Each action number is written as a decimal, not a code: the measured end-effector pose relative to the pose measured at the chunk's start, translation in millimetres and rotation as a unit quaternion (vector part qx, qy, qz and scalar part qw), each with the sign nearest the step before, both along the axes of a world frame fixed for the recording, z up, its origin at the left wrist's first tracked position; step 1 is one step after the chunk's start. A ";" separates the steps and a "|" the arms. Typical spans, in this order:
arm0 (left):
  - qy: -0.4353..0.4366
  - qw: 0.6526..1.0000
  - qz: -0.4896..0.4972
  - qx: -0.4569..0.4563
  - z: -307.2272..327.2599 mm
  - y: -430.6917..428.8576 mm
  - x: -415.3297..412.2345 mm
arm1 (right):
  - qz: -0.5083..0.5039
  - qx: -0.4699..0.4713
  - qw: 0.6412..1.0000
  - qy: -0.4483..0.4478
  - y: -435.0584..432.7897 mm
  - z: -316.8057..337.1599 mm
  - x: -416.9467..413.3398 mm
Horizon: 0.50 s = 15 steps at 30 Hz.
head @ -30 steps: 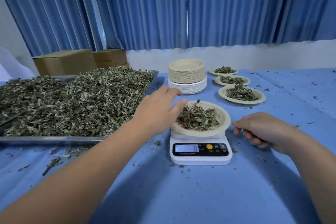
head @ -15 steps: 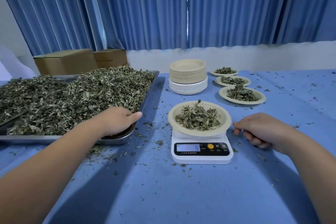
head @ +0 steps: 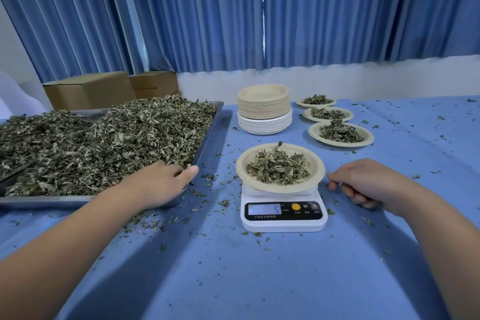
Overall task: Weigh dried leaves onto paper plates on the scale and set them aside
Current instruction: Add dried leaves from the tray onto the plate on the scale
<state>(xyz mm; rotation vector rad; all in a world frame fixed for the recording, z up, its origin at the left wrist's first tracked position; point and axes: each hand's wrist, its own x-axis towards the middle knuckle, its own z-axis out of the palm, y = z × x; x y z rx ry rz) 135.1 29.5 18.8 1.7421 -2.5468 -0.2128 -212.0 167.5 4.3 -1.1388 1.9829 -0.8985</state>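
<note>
A white digital scale stands on the blue tablecloth with a beige paper plate on it, which holds a mound of dried leaves. To the left, a metal tray is heaped with a big pile of dried leaves. My left hand lies palm down on the tray's near right corner, thumb straight, fingers dipping into the leaves with the tips hidden. My right hand rests on the cloth just right of the scale, its fingers loosely curled and holding nothing.
A stack of unused paper plates stands behind the scale. Three filled plates line up at the back right. Cardboard boxes sit behind the tray, against blue curtains. Leaf crumbs litter the cloth.
My left hand left the plate on the scale and swung left to the tray's near corner, where it now sits in the leaves. My right hand has hardly moved.
</note>
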 end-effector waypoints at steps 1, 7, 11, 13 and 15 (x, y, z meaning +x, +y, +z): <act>-0.010 1.000 0.004 0.026 -0.4 1.9 0.2 | 0.001 0.000 1.000 0.001 0.0 0.2 0.1; -0.057 0.996 -0.027 0.063 -4.7 12.6 -0.1 | -0.002 0.000 1.000 0.002 0.5 -0.5 -1.2; -0.051 0.997 -0.040 -0.044 -14.8 19.2 3.7 | -0.003 0.000 1.000 0.003 0.4 0.6 -0.2; -0.034 0.994 -0.041 -0.097 -19.3 22.6 5.5 | -0.004 -0.001 1.000 0.006 1.3 1.0 0.4; -0.017 0.991 -0.045 -0.124 -22.0 22.8 8.3 | -0.005 -0.002 1.000 0.007 2.1 1.4 1.2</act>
